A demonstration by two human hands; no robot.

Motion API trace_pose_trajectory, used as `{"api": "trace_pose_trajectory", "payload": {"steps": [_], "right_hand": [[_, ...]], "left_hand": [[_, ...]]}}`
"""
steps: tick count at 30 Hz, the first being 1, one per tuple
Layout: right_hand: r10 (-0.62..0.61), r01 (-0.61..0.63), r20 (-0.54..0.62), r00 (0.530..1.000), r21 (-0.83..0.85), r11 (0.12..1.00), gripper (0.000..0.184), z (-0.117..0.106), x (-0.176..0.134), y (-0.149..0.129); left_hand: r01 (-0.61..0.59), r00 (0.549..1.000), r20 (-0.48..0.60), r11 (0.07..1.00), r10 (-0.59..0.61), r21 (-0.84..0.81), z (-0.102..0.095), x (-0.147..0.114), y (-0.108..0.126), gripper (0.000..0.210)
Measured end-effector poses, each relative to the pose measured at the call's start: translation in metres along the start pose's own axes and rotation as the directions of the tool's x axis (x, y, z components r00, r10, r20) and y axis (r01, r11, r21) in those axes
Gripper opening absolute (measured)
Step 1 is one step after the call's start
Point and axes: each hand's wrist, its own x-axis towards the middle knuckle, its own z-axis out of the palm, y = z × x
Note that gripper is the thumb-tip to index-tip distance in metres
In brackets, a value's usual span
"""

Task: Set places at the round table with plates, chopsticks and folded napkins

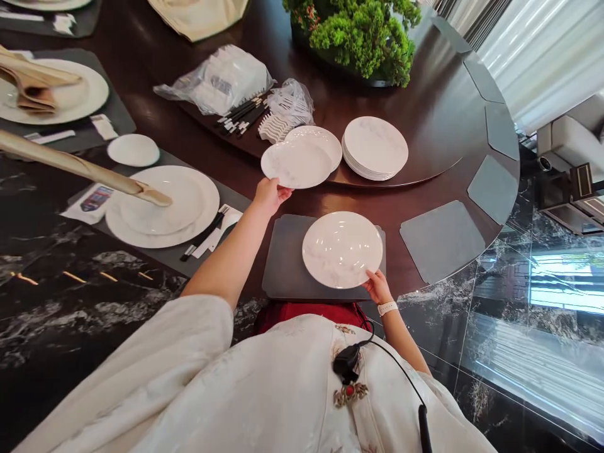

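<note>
My left hand (272, 196) is closed on the near rim of a white plate (295, 165), which is held over the edge of the turntable and overlaps another white plate (325, 141) behind it. My right hand (377, 286) grips the lower right rim of a larger white plate (342, 248). That larger plate is over a grey placemat (285, 264); whether it touches the mat I cannot tell. A stack of white plates (376, 146) stands on the turntable, just right of the plate in my left hand.
On the turntable (438, 113) lie chopsticks (245, 113), white rests (274, 128), a plastic-wrapped pack (226, 75) and a green plant (363, 38). To the left is a laid setting with stacked plates (202, 214) and a long rolled tan napkin (80, 165). More grey placemats (441, 242) line the right rim.
</note>
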Motion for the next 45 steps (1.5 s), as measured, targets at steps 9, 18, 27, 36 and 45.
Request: {"api": "trace_pose_trajectory", "payload": {"steps": [9, 18, 27, 36, 45], "right_hand": [[0.106, -0.115, 0.214, 0.971, 0.028, 0.993, 0.030, 0.004, 0.010, 0.046], [0.179, -0.135, 0.253, 0.951, -0.182, 0.974, 0.017, 0.012, 0.034, 0.025], [0.272, -0.134, 0.171, 0.947, -0.558, 0.819, 0.023, 0.011, 0.045, 0.012], [0.278, -0.123, 0.138, 0.951, -0.654, 0.746, 0.018, 0.009, 0.050, 0.008], [0.277, -0.123, 0.124, 0.953, -0.676, 0.726, 0.021, 0.009, 0.057, 0.007]], "left_hand": [[0.283, 0.959, 0.031, 0.952, -0.281, -0.115, -0.074, -0.158, -0.084, 0.014], [0.506, 0.854, 0.011, 0.826, -0.519, -0.248, -0.044, -0.231, -0.176, 0.031], [0.488, 0.856, -0.045, 0.835, -0.515, -0.254, -0.002, -0.243, -0.227, 0.041], [0.489, 0.860, -0.096, 0.863, -0.501, -0.128, 0.017, -0.231, -0.239, 0.038], [0.601, 0.794, -0.105, 0.799, -0.599, -0.017, 0.017, -0.226, -0.236, 0.015]]}}
